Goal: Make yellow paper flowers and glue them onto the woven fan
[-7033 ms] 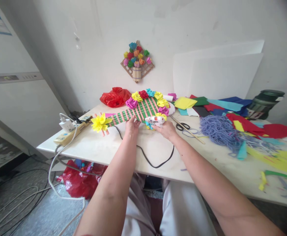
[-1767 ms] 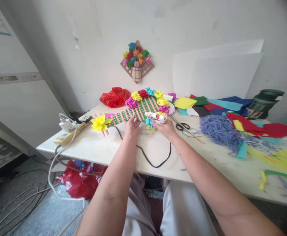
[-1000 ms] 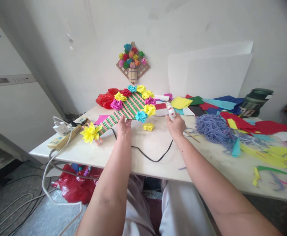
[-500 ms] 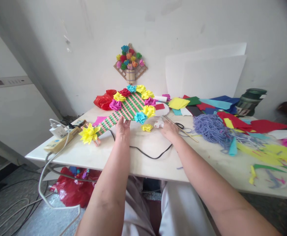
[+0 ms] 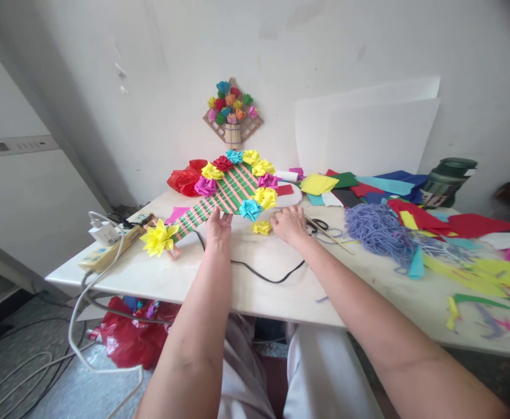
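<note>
My left hand (image 5: 219,224) grips the lower edge of a woven green-and-pink paper fan (image 5: 224,195), tilted up off the table. The fan is rimmed with paper flowers and has a large yellow flower (image 5: 158,237) at its handle end. My right hand (image 5: 289,224) lies palm down on the white table (image 5: 255,279). Its fingers are loose and reach toward a small loose yellow paper flower (image 5: 261,227), just short of touching it. A black cable (image 5: 264,273) runs under this wrist. The glue gun is hidden.
Scissors (image 5: 318,224) and a thin stick (image 5: 331,238) lie right of my right hand, then purple yarn (image 5: 375,230) and coloured paper sheets (image 5: 412,201). A power strip (image 5: 106,247) sits at the left edge, a red bag (image 5: 185,177) at the back.
My right hand lowered the white glue gun from over the fan to the table, then slid left toward the loose yellow flower. The left hand tilted the fan up and keeps holding it.
</note>
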`<state>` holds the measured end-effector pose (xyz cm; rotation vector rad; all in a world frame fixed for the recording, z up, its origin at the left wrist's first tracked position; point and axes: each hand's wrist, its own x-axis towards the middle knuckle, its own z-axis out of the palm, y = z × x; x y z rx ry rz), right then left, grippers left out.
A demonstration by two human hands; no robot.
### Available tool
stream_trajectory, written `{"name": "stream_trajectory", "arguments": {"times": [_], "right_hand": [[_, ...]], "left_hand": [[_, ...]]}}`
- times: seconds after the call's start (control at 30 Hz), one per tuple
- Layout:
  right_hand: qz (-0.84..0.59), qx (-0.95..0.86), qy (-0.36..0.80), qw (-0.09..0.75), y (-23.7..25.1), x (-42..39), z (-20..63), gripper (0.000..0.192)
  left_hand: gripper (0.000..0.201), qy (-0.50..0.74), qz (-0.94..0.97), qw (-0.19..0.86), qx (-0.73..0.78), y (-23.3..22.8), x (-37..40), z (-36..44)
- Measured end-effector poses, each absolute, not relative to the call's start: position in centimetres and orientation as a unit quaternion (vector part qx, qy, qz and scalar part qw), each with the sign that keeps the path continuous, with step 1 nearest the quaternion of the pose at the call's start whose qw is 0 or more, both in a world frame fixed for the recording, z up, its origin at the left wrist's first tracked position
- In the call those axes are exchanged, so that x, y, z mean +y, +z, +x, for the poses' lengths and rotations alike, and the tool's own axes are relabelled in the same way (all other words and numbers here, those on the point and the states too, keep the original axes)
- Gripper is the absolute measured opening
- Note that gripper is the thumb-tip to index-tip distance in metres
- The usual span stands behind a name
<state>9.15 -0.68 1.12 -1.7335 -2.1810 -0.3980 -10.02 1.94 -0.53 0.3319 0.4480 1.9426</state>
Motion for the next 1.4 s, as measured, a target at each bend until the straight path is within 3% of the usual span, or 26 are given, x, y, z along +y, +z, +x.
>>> {"name": "stream_trajectory", "arguments": {"times": [0.3, 0.47, 0.73, 1.0, 1.1, 1.4], "right_hand": [[-0.599, -0.800, 0.013, 0.033, 1.9, 3.0, 7.1, 0.040], [-0.593, -0.802, 0.059, 0.044, 2.3, 3.3, 6.9, 0.054], [-0.570, -0.817, 0.080, 0.005, 3.0, 1.9, 7.7, 0.033], [-0.540, -0.830, 0.095, 0.103, 3.0, 0.4, 8.9, 0.021], [-0.496, -0.843, 0.120, 0.168, 2.9, 0.0, 9.4, 0.025], [-0.371, -0.778, 0.349, 0.367, 4.4, -1.3, 10.9, 0.023]], "left_hand": [[0.033, 0.820, 0.135, 0.527, 0.178, -0.6, 2.0, -10.3], [0.030, 0.821, 0.126, 0.526, 0.184, -0.7, 2.2, -10.4], [0.035, 0.822, 0.133, 0.526, 0.174, -0.9, 2.3, -10.5], [0.038, 0.816, 0.127, 0.534, 0.182, -0.8, 2.2, -10.3], [0.037, 0.813, 0.126, 0.537, 0.188, -0.7, 2.2, -10.3], [0.037, 0.808, 0.148, 0.535, 0.199, -0.9, 2.3, -9.9]]}}
